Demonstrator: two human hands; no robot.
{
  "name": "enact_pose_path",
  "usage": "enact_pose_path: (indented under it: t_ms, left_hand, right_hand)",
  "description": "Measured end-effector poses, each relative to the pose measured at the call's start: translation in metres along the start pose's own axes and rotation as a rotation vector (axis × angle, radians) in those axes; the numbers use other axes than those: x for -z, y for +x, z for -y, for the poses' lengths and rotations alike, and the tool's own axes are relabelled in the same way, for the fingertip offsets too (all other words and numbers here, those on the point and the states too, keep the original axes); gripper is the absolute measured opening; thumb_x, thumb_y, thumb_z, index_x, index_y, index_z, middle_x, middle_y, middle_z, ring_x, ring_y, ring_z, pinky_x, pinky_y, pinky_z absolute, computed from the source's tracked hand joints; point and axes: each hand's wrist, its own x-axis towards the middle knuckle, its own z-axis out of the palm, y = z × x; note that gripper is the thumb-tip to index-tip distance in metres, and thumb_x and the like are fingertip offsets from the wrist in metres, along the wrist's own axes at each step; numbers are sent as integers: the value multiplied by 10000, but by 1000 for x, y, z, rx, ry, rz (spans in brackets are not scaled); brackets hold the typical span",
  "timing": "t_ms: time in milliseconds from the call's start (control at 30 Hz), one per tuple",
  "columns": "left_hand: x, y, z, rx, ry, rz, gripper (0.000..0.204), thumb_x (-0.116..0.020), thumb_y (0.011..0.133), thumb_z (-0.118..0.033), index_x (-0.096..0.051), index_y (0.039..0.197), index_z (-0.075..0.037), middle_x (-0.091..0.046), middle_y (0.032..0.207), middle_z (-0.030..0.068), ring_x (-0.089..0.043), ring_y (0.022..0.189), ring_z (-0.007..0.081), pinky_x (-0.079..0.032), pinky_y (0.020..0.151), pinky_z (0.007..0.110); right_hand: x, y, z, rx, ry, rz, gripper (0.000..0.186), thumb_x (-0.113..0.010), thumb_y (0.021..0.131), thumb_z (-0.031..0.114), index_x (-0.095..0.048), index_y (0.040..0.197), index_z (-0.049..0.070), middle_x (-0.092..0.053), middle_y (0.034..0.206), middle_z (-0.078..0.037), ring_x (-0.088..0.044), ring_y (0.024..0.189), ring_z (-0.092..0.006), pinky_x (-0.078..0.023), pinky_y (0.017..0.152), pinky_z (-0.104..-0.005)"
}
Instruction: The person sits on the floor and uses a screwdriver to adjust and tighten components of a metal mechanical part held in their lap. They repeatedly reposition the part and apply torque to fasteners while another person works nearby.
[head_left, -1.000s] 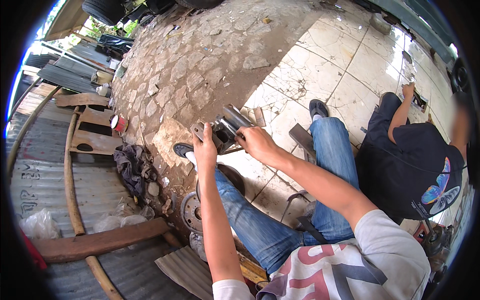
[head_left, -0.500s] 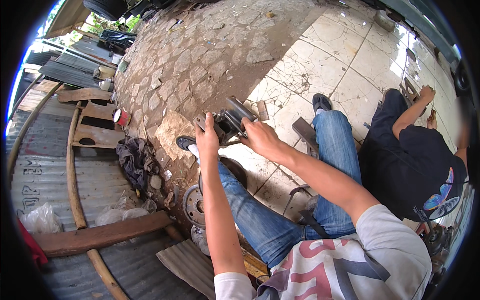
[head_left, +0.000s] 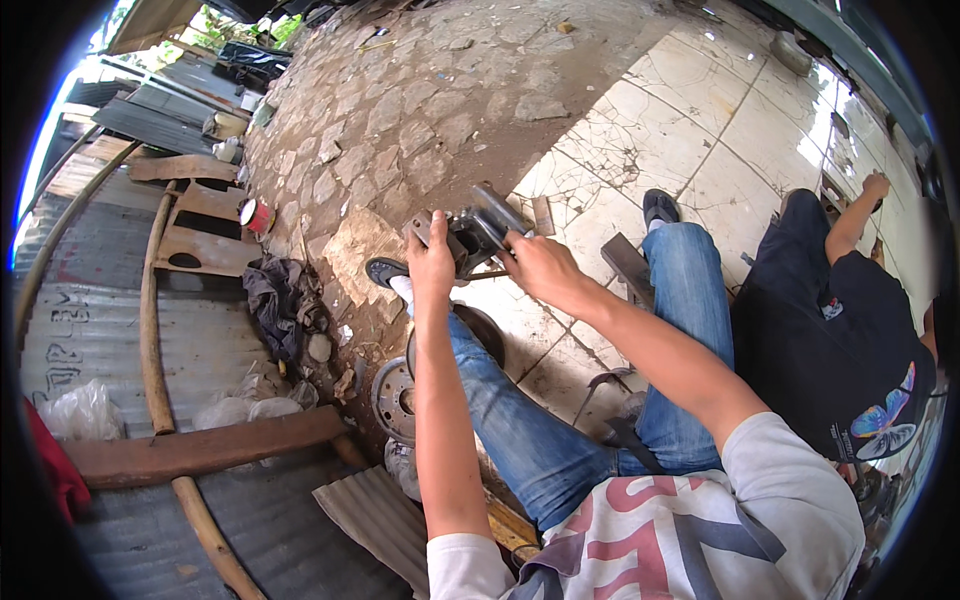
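I hold a dark metal assembly [head_left: 474, 236] out in front of me, over my legs. It has a thick cylindrical tube [head_left: 497, 207] sticking up at its upper side. My left hand [head_left: 431, 262] is closed on the bracket end of the assembly, thumb upward. My right hand [head_left: 540, 268] grips its right side just below the tube, with the fingers partly hidden behind the knuckles and metal. Below the assembly lie a perforated wheel rim [head_left: 393, 398] and a dark round piece, partly covered by my left leg.
A co-worker [head_left: 820, 330] in black sits at my right, one hand [head_left: 874, 186] over the cracked tiles [head_left: 720, 170]. A metal bar [head_left: 625, 262] lies by my right leg. At left are corrugated sheets [head_left: 80, 340], a board [head_left: 190, 445], a dark cloth [head_left: 285, 305] and a red can [head_left: 257, 217].
The view has shifted slightly. My hands keep their grip on the assembly with little movement. The co-worker's arm has moved and the torso leans differently.
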Motion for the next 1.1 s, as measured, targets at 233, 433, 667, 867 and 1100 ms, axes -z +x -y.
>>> enact_pose_path:
  t_ms: [233,433,667,867,1100]
  left_hand:
    - [4,19,18,-37,-53,-40,832,-551,904,-538,-360,1403,99,-504,1338,279,-479,1269,352,-344,1067,357]
    - [15,3,2,45,-50,24,773,-552,900,-550,-449,1365,59,-548,1296,246,-540,1194,316,-388,1025,357]
    - [17,16,17,-6,-114,57,710,-516,920,-540,-487,1335,35,-567,1277,208,-529,1192,288,-379,1014,344]
    - [11,-3,15,-87,-46,14,703,-526,916,-540,-507,1310,41,-576,1249,205,-535,1150,289,-374,1013,342]
    - [1,-7,20,-54,-270,52,686,-574,912,-480,-484,1321,62,-580,1227,162,-546,1106,240,-394,979,313]
  right_hand:
    - [2,-10,7,-18,-36,110,306,-614,877,197,-563,1118,15,-631,642,-215,-648,627,-400,-524,632,-481]
    - [2,-12,12,64,-103,50,476,-591,875,135,-478,1338,116,-633,636,-182,-648,601,-362,-521,579,-481]
    - [-14,-35,12,-23,-120,70,445,-561,891,146,-528,1335,146,-633,638,-190,-644,591,-356,-517,566,-482]
    - [-17,-22,11,42,-43,-43,403,-552,898,144,-556,1301,141,-629,616,-174,-638,568,-350,-526,550,-455]
    - [-17,-29,8,-14,-194,7,372,-574,880,146,-589,1252,131,-640,624,-162,-650,587,-336,-530,564,-458]
